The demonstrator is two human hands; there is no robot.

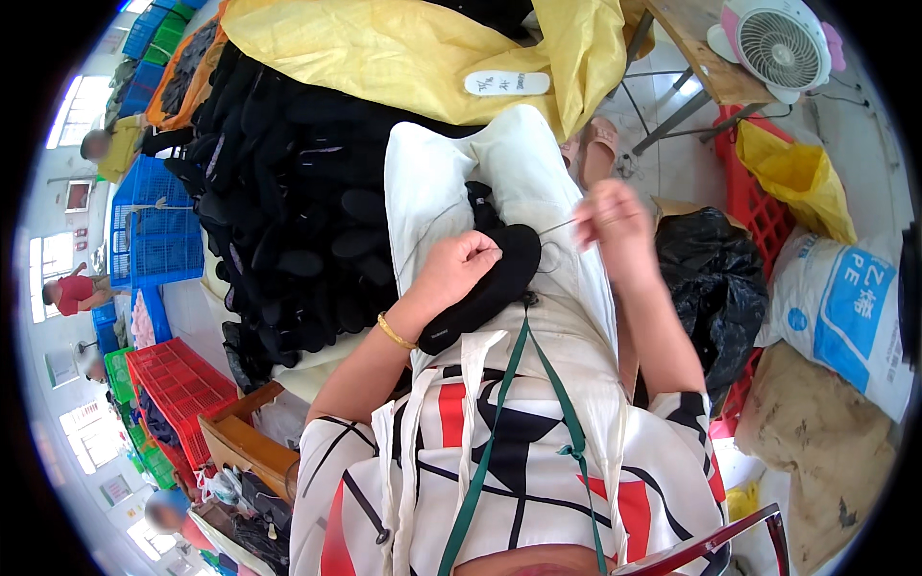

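A black shoe (pixel 515 269) with a flat sole shape lies across my lap on the white apron (pixel 576 326), its toe pointing away to the right. My left hand (pixel 459 271) is closed on its left side, thumb and fingers pinched at the edge. From the toe a dark thread (pixel 557 228) runs taut to my right hand (pixel 615 226), which is raised to the right with its fingers pinched together. That hand is smeared by motion, so whether it also has a needle I cannot tell. A green cord (pixel 514 365) hangs down my front to the shoe.
Black shoes (pixel 279 202) are heaped at the left, beside a yellow sheet (pixel 355 43) with a white insole (pixel 506 84). A black plastic bag (pixel 711 298) and red crate (pixel 759 206) stand at the right. A fan (pixel 780 48) sits on a wooden table (pixel 687 34); several people are far left.
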